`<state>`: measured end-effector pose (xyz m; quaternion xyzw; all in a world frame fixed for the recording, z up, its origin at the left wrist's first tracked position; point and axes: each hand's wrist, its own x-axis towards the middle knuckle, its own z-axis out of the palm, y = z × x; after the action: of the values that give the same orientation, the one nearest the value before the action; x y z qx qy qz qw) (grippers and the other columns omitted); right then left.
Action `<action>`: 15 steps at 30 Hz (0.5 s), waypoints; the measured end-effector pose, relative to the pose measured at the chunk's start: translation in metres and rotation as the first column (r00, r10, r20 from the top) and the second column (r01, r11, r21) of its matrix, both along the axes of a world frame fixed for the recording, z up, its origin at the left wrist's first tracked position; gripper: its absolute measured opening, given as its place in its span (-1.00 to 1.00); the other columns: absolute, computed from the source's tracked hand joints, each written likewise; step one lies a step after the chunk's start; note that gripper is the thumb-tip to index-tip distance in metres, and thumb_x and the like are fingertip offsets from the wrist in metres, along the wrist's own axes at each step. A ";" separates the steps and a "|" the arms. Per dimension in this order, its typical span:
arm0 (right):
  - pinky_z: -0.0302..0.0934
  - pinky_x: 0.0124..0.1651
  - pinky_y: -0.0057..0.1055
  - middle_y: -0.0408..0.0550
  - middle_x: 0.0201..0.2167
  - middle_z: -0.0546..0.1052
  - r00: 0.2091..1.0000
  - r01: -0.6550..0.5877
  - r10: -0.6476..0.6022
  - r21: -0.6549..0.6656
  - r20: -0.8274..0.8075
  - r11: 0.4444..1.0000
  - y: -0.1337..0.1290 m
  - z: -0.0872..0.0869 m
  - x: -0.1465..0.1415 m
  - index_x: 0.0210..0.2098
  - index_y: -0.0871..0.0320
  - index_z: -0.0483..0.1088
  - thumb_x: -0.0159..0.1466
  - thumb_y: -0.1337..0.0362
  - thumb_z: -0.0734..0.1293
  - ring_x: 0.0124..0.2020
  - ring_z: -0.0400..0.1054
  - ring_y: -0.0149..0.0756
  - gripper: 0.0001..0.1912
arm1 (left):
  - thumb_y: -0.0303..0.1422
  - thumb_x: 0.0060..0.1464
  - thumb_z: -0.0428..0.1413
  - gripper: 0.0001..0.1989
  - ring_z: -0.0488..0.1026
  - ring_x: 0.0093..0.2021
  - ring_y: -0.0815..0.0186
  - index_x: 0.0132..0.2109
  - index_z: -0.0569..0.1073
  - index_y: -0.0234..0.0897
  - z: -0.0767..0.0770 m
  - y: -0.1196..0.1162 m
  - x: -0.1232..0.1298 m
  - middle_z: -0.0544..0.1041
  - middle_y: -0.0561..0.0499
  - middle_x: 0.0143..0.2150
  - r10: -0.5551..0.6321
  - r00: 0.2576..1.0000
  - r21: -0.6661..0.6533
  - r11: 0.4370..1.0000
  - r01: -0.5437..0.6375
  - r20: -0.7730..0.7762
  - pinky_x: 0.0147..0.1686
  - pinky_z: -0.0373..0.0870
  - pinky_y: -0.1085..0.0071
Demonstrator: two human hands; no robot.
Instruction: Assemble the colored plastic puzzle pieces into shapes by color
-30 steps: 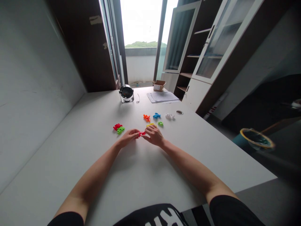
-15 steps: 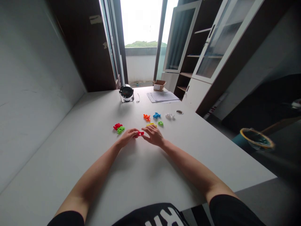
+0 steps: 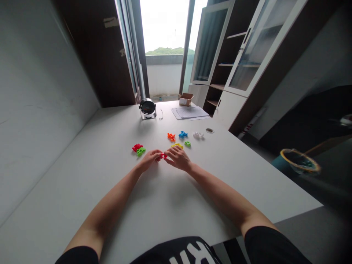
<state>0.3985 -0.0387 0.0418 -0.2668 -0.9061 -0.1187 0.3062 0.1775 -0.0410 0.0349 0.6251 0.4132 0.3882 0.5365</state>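
Between my two hands is a small red plastic building piece (image 3: 164,156), just above the white table or resting on it; I cannot tell which. My left hand (image 3: 150,160) pinches its left end. The fingertips of my right hand (image 3: 179,158) close on its right end, thumb below and forefinger above. Behind my right hand lie yellow pieces (image 3: 178,145), partly hidden by the fingers. Left of my left hand sit red pieces (image 3: 137,147) and green pieces (image 3: 141,151), touching each other.
Farther back lie orange (image 3: 171,136), blue (image 3: 183,134) and white pieces (image 3: 198,135), with a green piece (image 3: 187,143) nearer. A round table hole (image 3: 209,130) is at right. Toward the far edge stand a round black device (image 3: 147,108), papers (image 3: 190,112) and a cardboard box (image 3: 186,99).
My right fingertips have moved slightly left and closed onto the red piece, which has turned a little. My left hand keeps its place.
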 end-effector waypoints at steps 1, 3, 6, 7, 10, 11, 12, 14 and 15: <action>0.12 -0.04 -0.22 0.00 -0.22 0.48 1.000 0.003 -0.003 0.005 0.008 1.000 0.000 0.001 0.000 -0.06 0.10 0.40 0.41 0.18 0.26 -0.19 0.27 -0.17 -0.81 | -0.15 0.10 0.12 -0.70 0.33 -0.40 0.37 -0.24 0.53 -0.32 -0.001 0.001 0.000 0.45 0.03 -0.43 0.005 1.000 0.003 1.000 -0.005 -0.003 -0.32 0.25 0.43; 0.12 -0.04 -0.21 0.01 -0.21 0.48 1.000 0.010 -0.010 0.011 0.018 1.000 -0.001 0.001 -0.001 -0.05 0.10 0.40 0.41 0.19 0.26 -0.19 0.26 -0.17 -0.82 | -0.15 0.11 0.12 -0.71 0.34 -0.40 0.37 -0.24 0.53 -0.32 -0.002 0.002 -0.001 0.45 0.04 -0.43 0.010 1.000 0.008 1.000 -0.010 -0.005 -0.32 0.25 0.44; 0.12 -0.04 -0.21 0.01 -0.20 0.48 0.999 0.023 -0.023 0.019 0.031 1.000 0.000 0.001 -0.001 -0.05 0.11 0.39 0.41 0.21 0.26 -0.18 0.26 -0.16 -0.82 | -0.14 0.12 0.12 -0.69 0.35 -0.40 0.37 -0.23 0.54 -0.32 -0.004 0.002 -0.002 0.45 0.03 -0.42 0.001 1.000 0.017 1.000 -0.001 -0.002 -0.32 0.26 0.44; 0.12 -0.04 -0.21 0.01 -0.20 0.48 0.999 0.027 -0.028 0.023 0.035 0.999 0.000 0.000 -0.001 -0.04 0.11 0.39 0.41 0.21 0.26 -0.18 0.26 -0.16 -0.82 | -0.14 0.13 0.12 -0.69 0.35 -0.39 0.36 -0.22 0.54 -0.32 -0.004 0.003 -0.002 0.46 0.03 -0.41 -0.005 1.000 0.021 1.000 0.005 -0.001 -0.32 0.26 0.44; 0.12 -0.04 -0.21 0.01 -0.19 0.48 0.999 0.034 -0.035 0.030 0.036 0.999 0.002 -0.001 0.000 -0.03 0.11 0.39 0.41 0.22 0.26 -0.18 0.27 -0.16 -0.82 | -0.14 0.14 0.13 -0.69 0.36 -0.38 0.36 -0.19 0.55 -0.32 -0.004 0.003 -0.002 0.47 0.01 -0.39 -0.017 1.000 0.023 1.000 0.017 0.003 -0.30 0.28 0.44; 0.13 -0.04 -0.21 0.01 -0.19 0.48 0.999 0.034 -0.035 0.029 0.034 0.999 0.002 -0.001 0.000 -0.03 0.10 0.39 0.41 0.22 0.26 -0.18 0.27 -0.16 -0.82 | -0.14 0.14 0.13 -0.69 0.37 -0.37 0.36 -0.19 0.55 -0.32 -0.004 0.003 -0.002 0.47 0.01 -0.39 -0.019 1.000 0.022 1.000 0.019 0.006 -0.30 0.28 0.44; 0.13 -0.04 -0.21 0.01 -0.19 0.48 0.999 0.034 -0.035 0.027 0.034 0.999 0.003 -0.001 0.000 -0.03 0.10 0.39 0.41 0.22 0.26 -0.18 0.27 -0.16 -0.82 | -0.14 0.14 0.13 -0.68 0.37 -0.37 0.36 -0.18 0.55 -0.32 -0.004 0.003 -0.003 0.47 0.00 -0.38 -0.020 1.000 0.020 1.000 0.020 0.010 -0.30 0.28 0.44; 0.13 -0.04 -0.21 0.01 -0.19 0.48 0.999 0.034 -0.035 0.022 0.031 0.999 0.002 -0.001 0.000 -0.03 0.11 0.39 0.41 0.22 0.26 -0.18 0.27 -0.16 -0.82 | -0.14 0.14 0.14 -0.68 0.37 -0.37 0.36 -0.18 0.55 -0.33 -0.004 0.004 -0.002 0.48 0.00 -0.38 -0.023 1.000 0.017 1.000 0.022 0.020 -0.30 0.28 0.44; 0.13 -0.04 -0.21 0.01 -0.20 0.49 0.999 0.034 -0.034 0.018 0.028 0.999 0.002 -0.001 0.000 -0.04 0.11 0.39 0.41 0.21 0.26 -0.18 0.27 -0.16 -0.82 | -0.14 0.14 0.15 -0.68 0.37 -0.37 0.36 -0.17 0.55 -0.33 -0.005 0.004 -0.002 0.47 0.00 -0.39 -0.022 0.999 0.014 1.000 0.021 0.025 -0.30 0.29 0.44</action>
<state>0.3986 -0.0365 0.0405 -0.2777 -0.9046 -0.1358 0.2935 0.1754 -0.0367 0.0301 0.6283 0.3970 0.3931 0.5414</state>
